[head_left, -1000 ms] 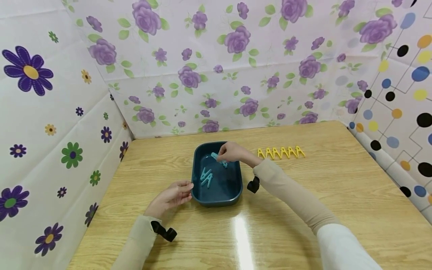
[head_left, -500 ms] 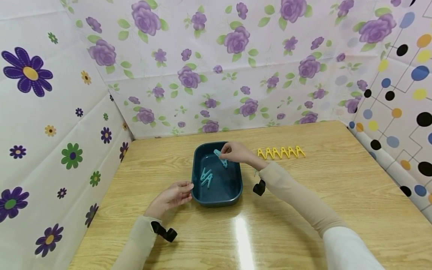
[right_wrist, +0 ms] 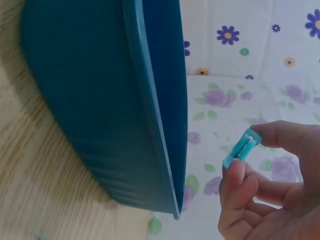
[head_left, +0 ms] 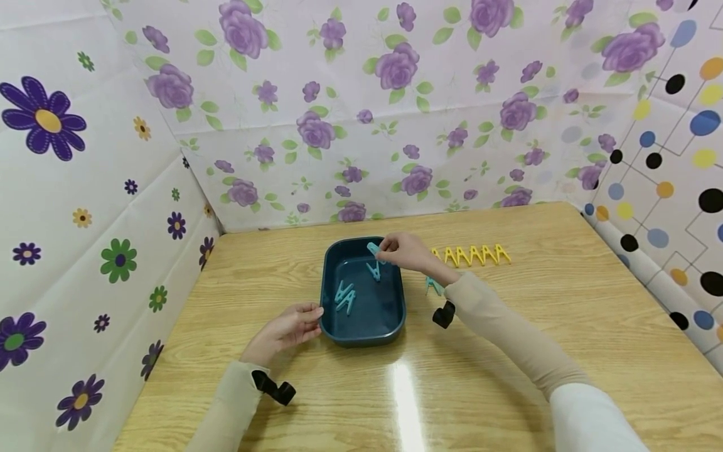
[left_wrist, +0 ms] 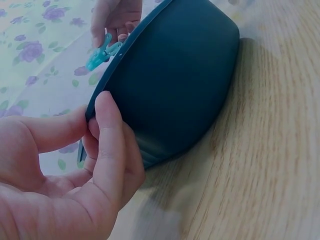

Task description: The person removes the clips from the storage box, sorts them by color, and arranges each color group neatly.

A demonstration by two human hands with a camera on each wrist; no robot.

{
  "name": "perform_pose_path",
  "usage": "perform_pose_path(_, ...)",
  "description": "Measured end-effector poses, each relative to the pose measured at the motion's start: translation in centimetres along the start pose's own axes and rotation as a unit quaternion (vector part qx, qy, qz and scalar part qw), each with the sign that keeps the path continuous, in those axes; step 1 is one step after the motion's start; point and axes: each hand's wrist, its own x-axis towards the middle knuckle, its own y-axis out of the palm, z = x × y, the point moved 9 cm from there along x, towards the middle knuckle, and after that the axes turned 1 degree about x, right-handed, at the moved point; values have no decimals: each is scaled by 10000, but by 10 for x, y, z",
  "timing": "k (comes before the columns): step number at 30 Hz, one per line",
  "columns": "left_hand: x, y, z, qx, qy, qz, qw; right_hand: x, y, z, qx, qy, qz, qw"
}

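My left hand [head_left: 289, 326] pinches the left rim of a dark teal rectangular bin [head_left: 361, 340], thumb on one side of the wall and fingers on the other in the left wrist view. Over the bin's far right corner, my right hand [head_left: 407, 252] pinches a light teal clothespin [right_wrist: 243, 148] between thumb and fingertips. Another teal clothespin [head_left: 373, 271] lies in the bin below it. Two more teal clothespins [head_left: 346, 301] lie side by side toward the bin's left wall.
Several yellow clothespins [head_left: 471, 255] stand in a row on the wooden table [head_left: 271, 263], right of the bin. Teal clothespins [head_left: 433, 286] beside the bin are partly hidden by the right forearm. Flowered cloth [head_left: 350, 157] rises behind the table, with patterned sheets on both sides.
My right hand has shifted to the right, toward the bin's right wall, carrying the clothespin off the one below. More teal beside the bin shows now. The left hand keeps its place.
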Motion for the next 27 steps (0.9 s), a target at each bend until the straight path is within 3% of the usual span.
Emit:
perform_pose_path(7,1,3,-2,6,69,132,9999,-9,-14,-6,161,163,-205,9995)
perform_pose_path(15,0,0,-1,71,34,62,9999,-14,-19,-15,462,219,-169,9985)
perform_pose_path(27,0,1,-1,26,66,48,10000,-20,-25,-26,338,283,-351,9984)
